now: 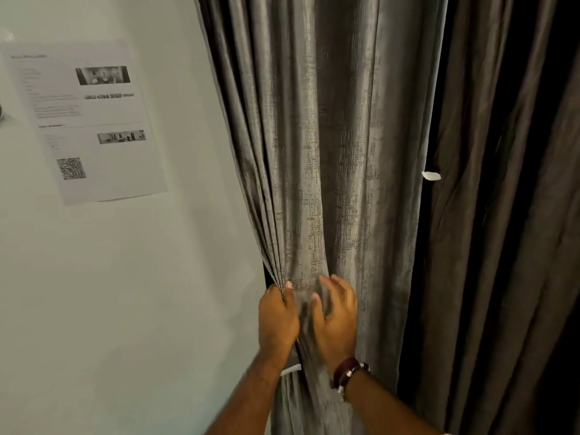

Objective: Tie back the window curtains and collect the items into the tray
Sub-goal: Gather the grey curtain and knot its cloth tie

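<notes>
A grey textured curtain [329, 152] hangs in folds down the middle of the view. My left hand [277, 318] is closed around its gathered left edge, pinching several pleats together. My right hand [335, 318] lies against the cloth just to the right, fingers spread and blurred, pressing the fabric toward the left hand. A dark beaded bracelet [348, 373] sits on my right wrist. A pale strip [292, 369], perhaps a tie-back band, shows below my left wrist. No tray is in view.
A white wall [125, 293] fills the left, with a printed sheet [88, 120] bearing photos and a QR code stuck to it. A darker brown curtain [502, 215] hangs at the right, with a small white tag [431, 175] at its edge.
</notes>
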